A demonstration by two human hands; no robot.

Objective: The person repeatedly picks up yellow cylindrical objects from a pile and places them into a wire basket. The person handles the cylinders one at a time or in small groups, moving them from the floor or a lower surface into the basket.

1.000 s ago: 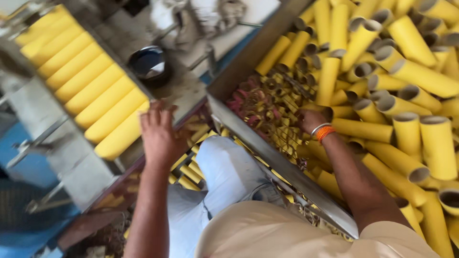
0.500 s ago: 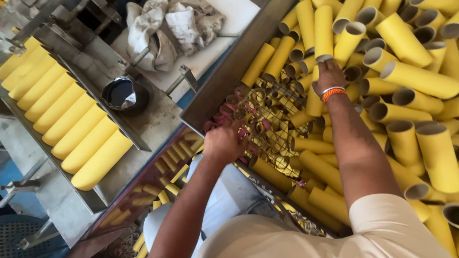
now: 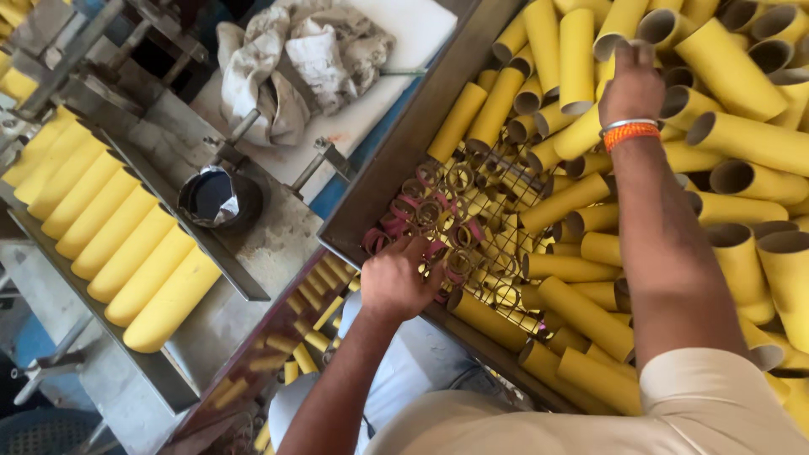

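My left hand [image 3: 399, 281] reaches into the near corner of a metal bin [image 3: 404, 143], fingers curled down among small gold and pink rings [image 3: 438, 215]; whether it grips one I cannot tell. My right hand [image 3: 632, 82], with an orange band and a metal bangle at the wrist, is far into the bin, fingers closed around the top of a long yellow cardboard tube [image 3: 590, 126]. Loose yellow tubes [image 3: 742, 135] fill the bin on all sides of that hand.
At left, a slanted metal rack [image 3: 211, 244] holds a row of yellow tubes [image 3: 109, 227]. A small dark pot [image 3: 215, 198] and a crumpled cloth [image 3: 295, 59] sit between rack and bin. Short yellow pieces [image 3: 303, 329] lie in a lower tray.
My left hand moved from the rack edge to the right into the rings. My right hand moved away from me, deeper into the tube pile, and closed on a tube.
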